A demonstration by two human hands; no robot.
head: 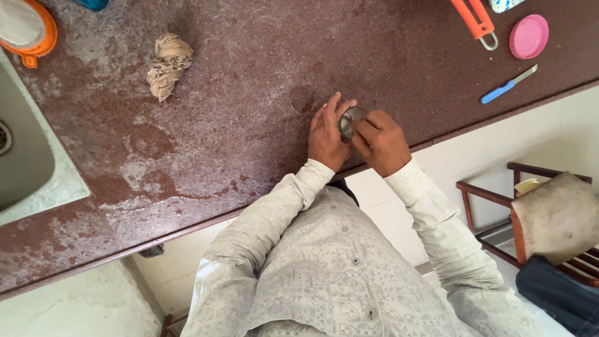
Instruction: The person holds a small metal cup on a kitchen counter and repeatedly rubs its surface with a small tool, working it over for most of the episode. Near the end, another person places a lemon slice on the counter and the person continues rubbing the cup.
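A small round steel cup (349,120) stands on the reddish-brown stone counter (237,112) near its front edge. My left hand (327,134) wraps its left side, fingers curled against the rim. My right hand (379,141) presses on it from the right, fingertips at the rim. Both hands hide most of the cup, so only part of its shiny mouth shows. My sleeves are pale and patterned.
A crumpled beige cloth (168,64) lies at the back left. A sink (22,143) and an orange strainer (26,28) are at the far left. An orange-handled tool (476,19), a pink lid (528,36) and a blue-handled knife (506,85) lie at the right. A wooden rack (493,206) stands below.
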